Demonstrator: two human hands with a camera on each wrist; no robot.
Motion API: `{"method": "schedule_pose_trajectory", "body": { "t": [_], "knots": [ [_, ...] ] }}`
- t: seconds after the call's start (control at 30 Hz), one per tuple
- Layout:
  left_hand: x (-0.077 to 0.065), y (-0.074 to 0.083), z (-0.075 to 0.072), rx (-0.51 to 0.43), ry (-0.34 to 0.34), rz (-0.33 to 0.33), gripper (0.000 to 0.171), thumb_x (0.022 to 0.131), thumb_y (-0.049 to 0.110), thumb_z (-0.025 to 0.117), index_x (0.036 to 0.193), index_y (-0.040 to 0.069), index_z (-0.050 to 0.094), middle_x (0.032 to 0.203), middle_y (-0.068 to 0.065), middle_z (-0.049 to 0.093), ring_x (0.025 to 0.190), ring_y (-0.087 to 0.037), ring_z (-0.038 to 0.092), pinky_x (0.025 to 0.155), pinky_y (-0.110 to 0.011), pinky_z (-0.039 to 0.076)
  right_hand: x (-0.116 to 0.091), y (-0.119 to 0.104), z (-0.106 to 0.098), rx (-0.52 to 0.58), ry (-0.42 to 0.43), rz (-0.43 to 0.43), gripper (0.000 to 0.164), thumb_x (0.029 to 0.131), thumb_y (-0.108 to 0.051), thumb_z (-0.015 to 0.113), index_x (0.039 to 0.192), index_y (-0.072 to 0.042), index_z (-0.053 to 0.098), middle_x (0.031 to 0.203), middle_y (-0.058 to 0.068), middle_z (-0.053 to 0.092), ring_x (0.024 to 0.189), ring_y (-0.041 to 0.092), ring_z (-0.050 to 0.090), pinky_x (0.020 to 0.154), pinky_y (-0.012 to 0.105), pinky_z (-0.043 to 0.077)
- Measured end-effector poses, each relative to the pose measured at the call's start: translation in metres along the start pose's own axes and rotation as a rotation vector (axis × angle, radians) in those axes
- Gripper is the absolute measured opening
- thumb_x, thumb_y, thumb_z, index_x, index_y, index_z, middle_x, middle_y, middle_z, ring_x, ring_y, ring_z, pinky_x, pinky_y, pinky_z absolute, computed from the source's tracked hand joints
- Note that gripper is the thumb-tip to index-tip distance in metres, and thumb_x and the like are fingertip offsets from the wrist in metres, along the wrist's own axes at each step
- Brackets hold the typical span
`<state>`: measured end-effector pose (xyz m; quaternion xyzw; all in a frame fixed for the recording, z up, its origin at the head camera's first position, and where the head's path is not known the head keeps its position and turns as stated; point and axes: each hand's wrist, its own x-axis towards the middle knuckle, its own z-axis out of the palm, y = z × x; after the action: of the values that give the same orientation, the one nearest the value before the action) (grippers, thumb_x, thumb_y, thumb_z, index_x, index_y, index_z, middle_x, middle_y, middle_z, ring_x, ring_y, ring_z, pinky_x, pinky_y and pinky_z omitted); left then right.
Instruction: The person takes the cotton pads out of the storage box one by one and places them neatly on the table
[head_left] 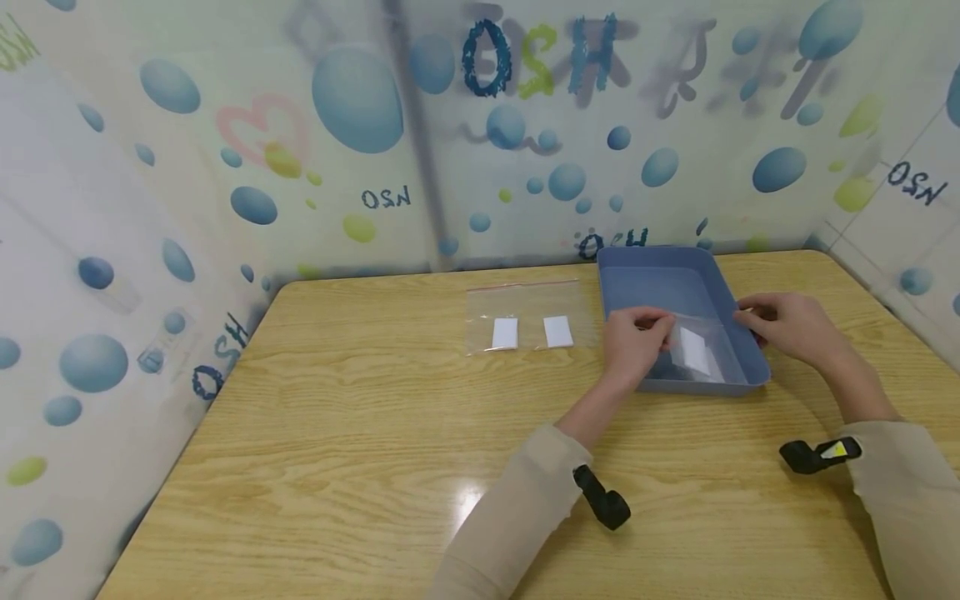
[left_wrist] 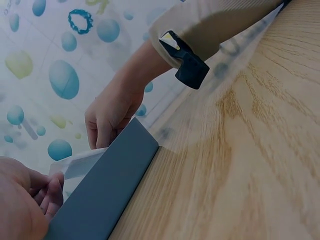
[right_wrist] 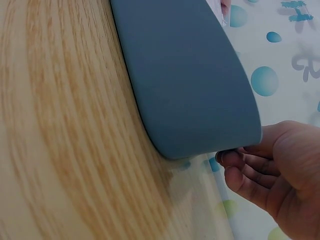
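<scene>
Pale wall covering [head_left: 465, 179], printed with blue and yellow-green dots and dark lettering, encloses a light wood-grained counter [head_left: 337, 433] at the rear and on both sides. Near the counter's right rear portion stands a shallow, blue-grey rectangular tray [head_left: 697, 387] with rounded corners and upright walls. Within it, toward the near end, is a clear plastic bag [head_left: 716, 346] containing a white rectangular piece [head_left: 694, 352]; whether the bag touches the tray's floor cannot be told. The person's left hand [head_left: 636, 337], reaching over the tray's left wall, pinches the edge of this bag between thumb and fingers. The right hand [head_left: 787, 325] lies at the outer right side of the tray, its thumb and fingers pinching the wall near the rim; the right wrist view shows the fingers bent at the tray's edge. To the left of the tray, flat on the counter, lies clear plastic bagging [head_left: 483, 304] with a reddish line along its top, holding two white rectangles [head_left: 506, 333] side by side, apart from each other. Both forearms wear beige sleeves [head_left: 517, 500], with a small black device [head_left: 602, 500] at each cuff.
</scene>
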<state>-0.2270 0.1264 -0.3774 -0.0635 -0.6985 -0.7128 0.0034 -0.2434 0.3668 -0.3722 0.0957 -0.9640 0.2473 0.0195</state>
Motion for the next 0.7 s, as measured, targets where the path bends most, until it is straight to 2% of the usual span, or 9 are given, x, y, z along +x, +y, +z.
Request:
{"method": "schedule_pose_trajectory", "body": {
  "t": [0.1, 0.27, 0.57, 0.7],
  "knots": [
    [0.001, 0.000, -0.003, -0.033, 0.001, 0.005, 0.009, 0.095, 0.006, 0.071, 0.093, 0.000, 0.078, 0.066, -0.002, 0.066, 0.053, -0.005, 0.060, 0.058, -0.025, 0.057, 0.000, 0.000, 0.000, 0.002, -0.008, 0.000, 0.042, 0.104, -0.019, 0.057, 0.124, 0.017, 0.058, 0.075, 0.003, 0.068, 0.061, 0.018, 0.062, 0.055, 0.030, 0.045],
    [0.004, -0.001, -0.011, -0.065, -0.004, 0.032, 0.009, 0.095, 0.007, 0.071, 0.094, 0.000, 0.077, 0.067, 0.000, 0.065, 0.055, -0.005, 0.060, 0.065, -0.037, 0.061, -0.001, -0.001, -0.001, 0.002, -0.009, 0.005, 0.043, 0.104, -0.022, 0.057, 0.125, 0.016, 0.058, 0.074, 0.001, 0.066, 0.062, 0.019, 0.061, 0.056, 0.030, 0.045],
    [0.007, 0.001, -0.031, -0.082, 0.001, 0.070, 0.012, 0.097, 0.008, 0.069, 0.098, -0.002, 0.076, 0.069, -0.004, 0.067, 0.058, -0.007, 0.060, 0.060, -0.026, 0.057, -0.001, -0.002, 0.000, 0.001, 0.000, 0.001, 0.044, 0.104, -0.024, 0.057, 0.125, 0.015, 0.059, 0.073, 0.001, 0.066, 0.062, 0.020, 0.060, 0.055, 0.031, 0.042],
    [0.009, 0.001, -0.040, -0.072, 0.016, 0.077, 0.013, 0.097, 0.010, 0.070, 0.098, -0.001, 0.076, 0.070, -0.001, 0.067, 0.060, -0.007, 0.061, 0.058, -0.021, 0.054, -0.001, -0.002, 0.000, 0.002, -0.005, 0.010, 0.044, 0.105, -0.024, 0.056, 0.126, 0.015, 0.058, 0.074, 0.002, 0.067, 0.062, 0.020, 0.060, 0.056, 0.031, 0.042]
  ]
}}
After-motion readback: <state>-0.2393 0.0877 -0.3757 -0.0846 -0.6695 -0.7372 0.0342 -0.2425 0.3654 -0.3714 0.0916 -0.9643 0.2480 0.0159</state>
